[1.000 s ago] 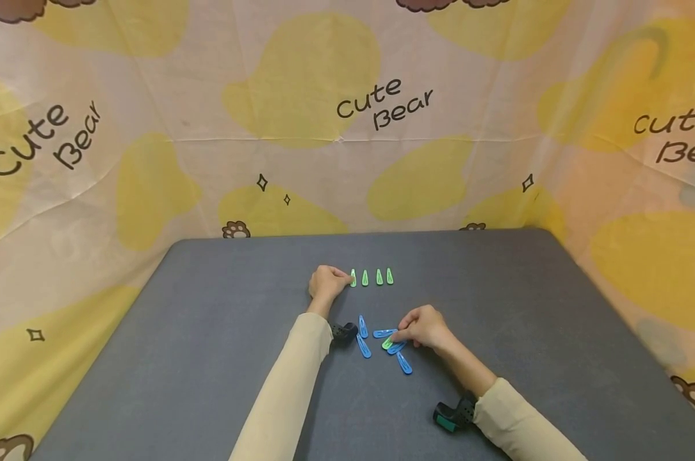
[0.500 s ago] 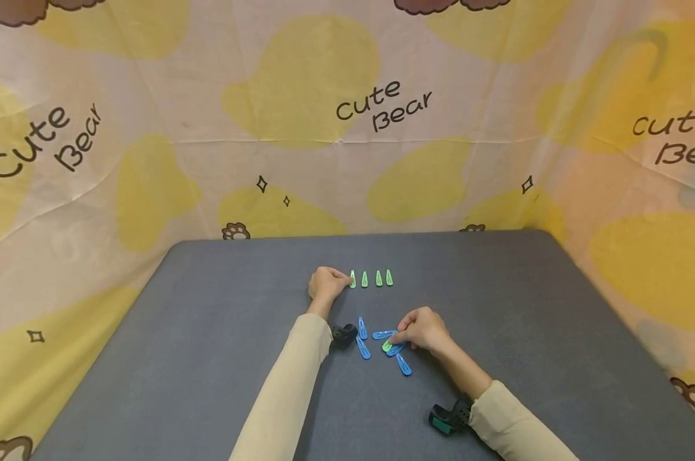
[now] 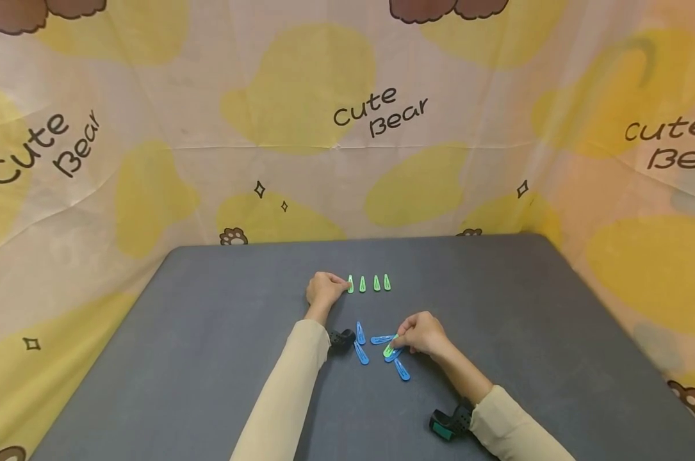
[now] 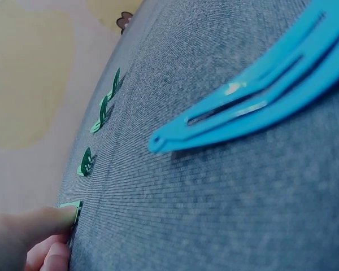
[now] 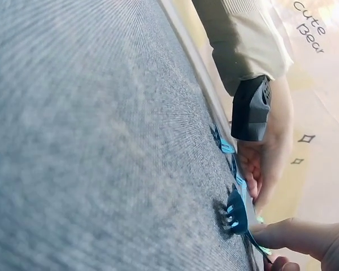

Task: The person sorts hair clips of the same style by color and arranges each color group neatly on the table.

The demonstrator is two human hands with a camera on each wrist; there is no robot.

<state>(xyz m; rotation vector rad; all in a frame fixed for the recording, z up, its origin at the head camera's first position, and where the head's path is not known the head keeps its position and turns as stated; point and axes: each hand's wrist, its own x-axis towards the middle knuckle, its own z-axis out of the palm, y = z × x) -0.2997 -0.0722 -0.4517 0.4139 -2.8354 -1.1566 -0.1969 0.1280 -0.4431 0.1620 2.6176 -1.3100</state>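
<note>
A row of green snap hair clips [image 3: 376, 283] lies toward the back of the table. My left hand [image 3: 324, 289] pinches the leftmost green clip [image 3: 350, 284] between thumb and fingers; in the left wrist view its thumb [image 4: 45, 223] covers part of that clip. Nearer the front, my right hand [image 3: 422, 333] pinches another green clip [image 3: 388, 351] by one end, among the blue clips. One blue clip [image 3: 402, 370] lies just below that hand, and another blue clip [image 3: 382, 340] sits to its left. The right fingertips partly hide the green clip.
Two blue clips [image 3: 361, 353] lie beside the black camera [image 3: 342, 340] on the left wrist. Another black camera [image 3: 451, 422] is on the right wrist. The grey table [image 3: 209, 358] ends at a patterned cloth [image 3: 301, 96] behind.
The green clip at my right fingertips has turned slightly and shows more upright above the blue clips. My left hand stays at the leftmost green clip. The head view has tilted slightly up.
</note>
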